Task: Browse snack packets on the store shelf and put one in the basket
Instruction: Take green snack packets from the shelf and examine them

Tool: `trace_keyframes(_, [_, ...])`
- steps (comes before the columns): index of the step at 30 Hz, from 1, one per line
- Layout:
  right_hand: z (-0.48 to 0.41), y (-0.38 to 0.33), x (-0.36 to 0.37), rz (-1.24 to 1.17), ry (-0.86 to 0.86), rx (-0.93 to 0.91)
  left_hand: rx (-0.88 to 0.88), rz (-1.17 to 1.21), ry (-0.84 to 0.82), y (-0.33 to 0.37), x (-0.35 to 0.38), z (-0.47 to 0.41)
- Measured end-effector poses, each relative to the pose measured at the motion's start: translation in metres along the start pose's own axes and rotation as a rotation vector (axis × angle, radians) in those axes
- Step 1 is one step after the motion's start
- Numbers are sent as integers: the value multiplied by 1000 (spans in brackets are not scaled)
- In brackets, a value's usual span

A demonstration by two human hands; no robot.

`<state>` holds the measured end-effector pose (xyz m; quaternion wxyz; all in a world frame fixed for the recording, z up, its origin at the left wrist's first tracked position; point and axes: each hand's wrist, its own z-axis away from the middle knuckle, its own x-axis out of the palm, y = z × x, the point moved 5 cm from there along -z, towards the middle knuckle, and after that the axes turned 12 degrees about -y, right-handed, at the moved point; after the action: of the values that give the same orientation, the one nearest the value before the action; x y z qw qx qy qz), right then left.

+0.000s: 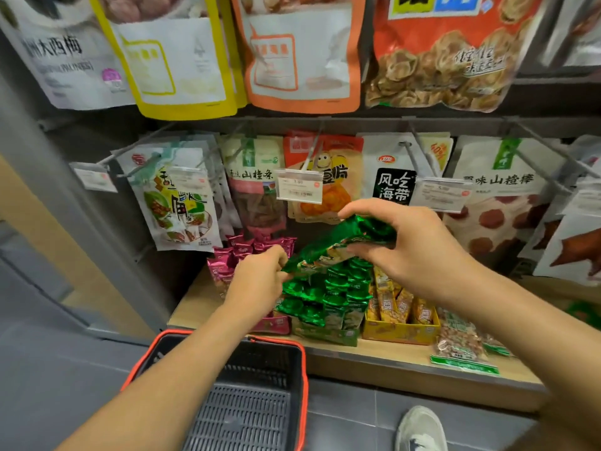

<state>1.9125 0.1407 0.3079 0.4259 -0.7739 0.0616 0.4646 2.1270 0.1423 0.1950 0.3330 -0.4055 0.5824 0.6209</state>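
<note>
From where I stand, the pink packets (pixel 240 252) sit at the shelf's left end; just beside them the left hand (pixel 260 278) has its fingers (pixel 274 255) curled in a pinch on the low end of the green packet (pixel 338 242); the packet is held in the air just above the open box (pixel 325 333) of like green packets, clear of the shelf (pixel 390 356). Its long axis runs from 8 o'clock to 2 o'clock, low on the left and high on the right; the right hand (pixel 413 245) grips the high end, thumb over the top edge and fingers (pixel 370 253) folded beneath, so both hands are closed on the one packet. A yellow box (pixel 400 333) stands further right.

The move ahead turns on this: the basket (pixel 276 341) lies on the floor at about 7 o'clock from the packet, well below it and in front of the shelf edge, with the left forearm crossing its rim; it looks bare inside, as far as the arm lets me see. The left hand is the nearer one, and the packet's low end already points that way; I judge a drop down and toward the person would land it inside.
</note>
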Motion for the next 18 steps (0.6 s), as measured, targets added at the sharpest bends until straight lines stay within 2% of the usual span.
trace_keyframes(4, [-15, 10, 13, 163, 56, 18, -24, -8, -70, -9, 19, -27])
trace_keyframes(9, [-42, 36, 31, 235, 65, 85, 59, -170, -347, -22, 64, -42])
trace_keyframes(11, [-56, 45, 43, 232, 45, 106, 131, -250, -406, -23, 74, -43])
trace_keyframes(18, [-102, 84, 87, 371, -179, 242, 126, -367, -324, -24, 69, -48])
